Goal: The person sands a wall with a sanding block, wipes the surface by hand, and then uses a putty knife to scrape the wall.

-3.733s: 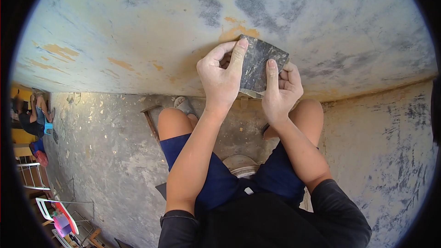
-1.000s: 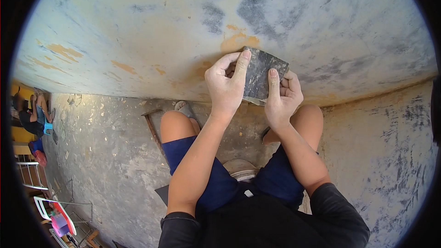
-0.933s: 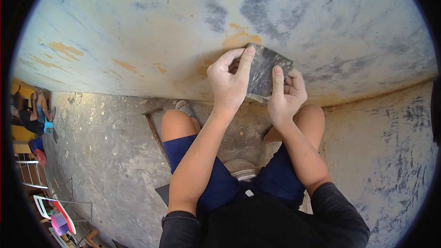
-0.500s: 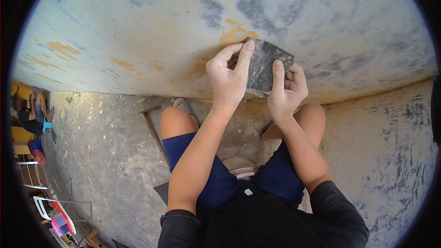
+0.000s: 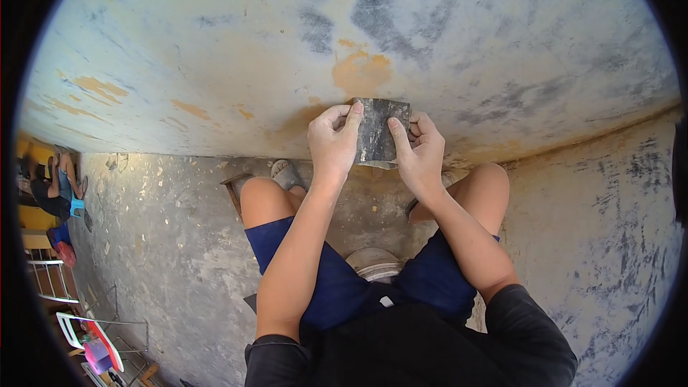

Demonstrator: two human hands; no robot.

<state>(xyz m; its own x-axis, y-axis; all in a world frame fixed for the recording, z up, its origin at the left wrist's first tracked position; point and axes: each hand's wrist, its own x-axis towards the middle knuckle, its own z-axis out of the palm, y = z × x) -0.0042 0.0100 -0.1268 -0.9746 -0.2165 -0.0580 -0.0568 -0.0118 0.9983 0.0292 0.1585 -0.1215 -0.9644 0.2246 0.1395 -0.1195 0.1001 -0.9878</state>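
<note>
A worn, dark piece of sandpaper (image 5: 378,129) dusted with white is held up between my two hands, in front of the patchy wall (image 5: 236,64). My left hand (image 5: 332,145) pinches its left edge, the thumb lying on the face towards me. At the right side my right hand (image 5: 420,156) grips it with the thumb on the front and fingers curled behind. Pale dust covers both hands. Just above the sandpaper, an orange-brown patch (image 5: 360,73) shows on the wall. Whether the sheet's back touches the wall cannot be told.
Between my legs is a round, pale bucket-like object (image 5: 374,258). A bar-like piece (image 5: 233,190) lies on the stained floor (image 5: 172,244) beside my left knee. Far left, another person (image 5: 51,190) sits on a blue stool (image 5: 76,206), near chairs (image 5: 89,340). A second wall (image 5: 595,244) rises at right.
Both hands have moved down and slightly left with the sandpaper, uncovering more of the orange patch. The sheet is turned straighter, and the view has shifted a little.
</note>
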